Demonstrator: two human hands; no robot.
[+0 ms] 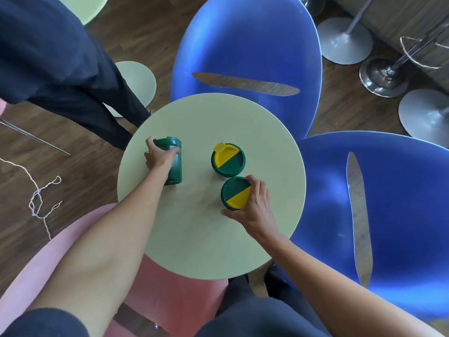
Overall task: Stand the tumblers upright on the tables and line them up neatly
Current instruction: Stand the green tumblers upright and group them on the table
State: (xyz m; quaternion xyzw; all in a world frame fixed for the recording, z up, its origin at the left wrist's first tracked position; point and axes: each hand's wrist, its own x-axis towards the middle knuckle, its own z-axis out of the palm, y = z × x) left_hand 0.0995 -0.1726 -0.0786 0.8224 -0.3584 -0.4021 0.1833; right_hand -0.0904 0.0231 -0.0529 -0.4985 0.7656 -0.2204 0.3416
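The right hand grips an upright tumbler on the surface, while the left hand, fingers closed, holds the lying tumbler, its long axis pointing away from the person.

The three tumblers are dark green, two showing lids half yellow, half green. The round table is pale green. Two chairs are blue, one pink; the floor is dark brown wood-grain.

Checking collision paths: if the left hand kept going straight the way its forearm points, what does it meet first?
The left hand already grips the tilted green tumbler; beyond it, bare round table, then probably the blue chair. Depth unclear.
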